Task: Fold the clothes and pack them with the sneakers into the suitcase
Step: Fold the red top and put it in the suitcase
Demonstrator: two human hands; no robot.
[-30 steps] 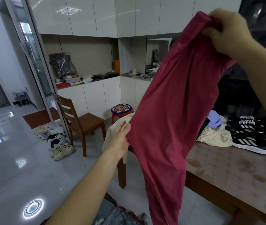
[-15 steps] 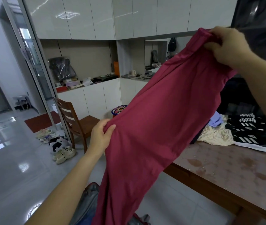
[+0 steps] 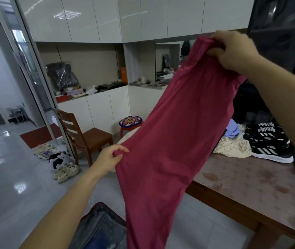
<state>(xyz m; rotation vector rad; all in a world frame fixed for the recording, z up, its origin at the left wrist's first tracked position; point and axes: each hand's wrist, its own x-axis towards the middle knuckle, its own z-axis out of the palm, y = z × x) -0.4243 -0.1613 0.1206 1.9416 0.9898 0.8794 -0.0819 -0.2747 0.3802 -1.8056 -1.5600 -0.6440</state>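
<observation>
Long dark-red soft cloth garment [image 3: 175,141] is held in the air, slanting from upper right down toward the floor, its lower end out of frame. Up high, right hand [image 3: 233,51], grip clamped on the bunched top end. Lower down, left hand [image 3: 110,159], grip pinching the side edge between thumb and fingers. Cloth hangs in front of the near edge of the brown wooden worktop [image 3: 251,186]; contact cannot be told. Likely step: straightening before the fold. Best to draw both grips apart until the cloth is taut and the edges line up. Then lay it flat on bare worktop, clear of the black white-striped sneakers [image 3: 269,141] and the crumpled cream garment [image 3: 233,148]. Dark grey case [image 3: 100,229] on the floor below is probably the suitcase.
</observation>
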